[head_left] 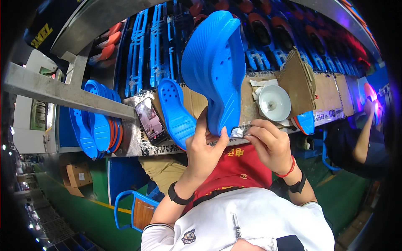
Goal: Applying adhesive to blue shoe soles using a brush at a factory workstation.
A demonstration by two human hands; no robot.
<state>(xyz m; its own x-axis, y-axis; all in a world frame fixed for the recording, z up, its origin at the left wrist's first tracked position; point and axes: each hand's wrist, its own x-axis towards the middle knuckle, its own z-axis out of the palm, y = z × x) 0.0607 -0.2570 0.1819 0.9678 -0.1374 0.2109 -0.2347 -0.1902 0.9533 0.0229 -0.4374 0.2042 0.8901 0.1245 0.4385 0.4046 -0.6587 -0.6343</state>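
The left hand (205, 150) grasps the narrow lower end of a bright blue, ribbed, shoe-shaped foam piece with small round holes (222, 71), which stands tilted upright over the tabletop's near edge (130, 146). The right hand (268, 144) is curled with fingertips drawn together beside that end; whether it pinches anything, I cannot tell. Along the same edge, a flat blue perforated sole (176, 108) lies leftward, next to a black-framed smartphone (150, 121); a round white bowl (274, 103) sits rightward.
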